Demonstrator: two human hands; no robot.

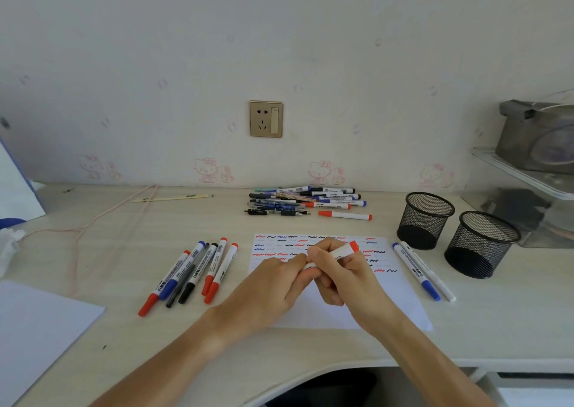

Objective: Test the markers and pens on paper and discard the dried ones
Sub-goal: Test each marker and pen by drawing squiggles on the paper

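Red marker: the red marker (337,253) is held over the middle of the test sheet (400,298), its red end tilted up and away toward the far right.
Right hand: the right hand (344,277) grips the marker's white barrel, fingers curled round it.
Left hand: the left hand (273,285) pinches the marker's near end, where a bit of red shows between the fingertips; whether the cap is coming off or going on I cannot tell.
Step in hand: likely capping or uncapping. Best done with a straight pull or push along the barrel, the right hand kept firm, so no ink flicks onto the sheet.
Test sheet: rows of red, blue and black squiggles fill its far half; the near half is blank, so the next stroke belongs just below the last row.
Left of the sheet: a group of markers (192,271) lies side by side, red, blue and black caps toward the person.
Right of the sheet: a blue marker (416,271) and a white pen (430,273) lie just beside its edge, with two empty-looking mesh cups (425,220) beyond them.
Behind the sheet: a pile of pens and markers (306,201) sits near the wall, probably untested.
Desk: the desk (124,226) carries all of it.
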